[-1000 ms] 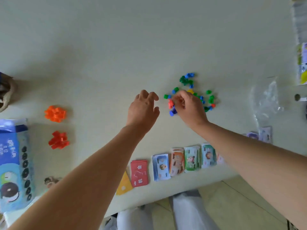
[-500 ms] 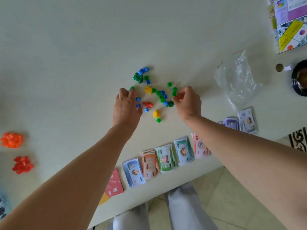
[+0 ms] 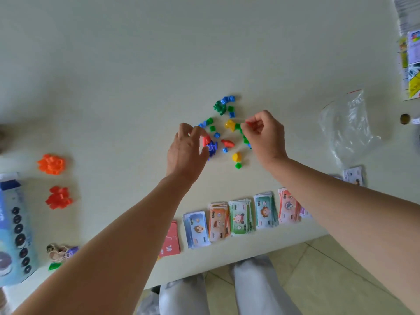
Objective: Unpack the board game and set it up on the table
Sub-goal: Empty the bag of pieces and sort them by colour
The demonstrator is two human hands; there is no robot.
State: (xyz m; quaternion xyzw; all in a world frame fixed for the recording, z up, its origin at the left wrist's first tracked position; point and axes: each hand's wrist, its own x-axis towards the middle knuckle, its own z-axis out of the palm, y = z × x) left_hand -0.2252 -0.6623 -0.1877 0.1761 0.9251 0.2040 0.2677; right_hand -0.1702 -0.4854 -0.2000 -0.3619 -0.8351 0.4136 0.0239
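Right hand (image 3: 266,137) (pinch grip) on piece (image 3: 248,122)

**Game parts on the table (image 3: 113,76)**

Small green, blue, yellow and red pieces (image 3: 229,126) are scattered centrally. Banknote stacks (image 3: 241,217) are lined along the near edge, with red cards (image 3: 170,239) at their left. Orange tokens (image 3: 51,164) and red tokens (image 3: 59,197) are piled far left.
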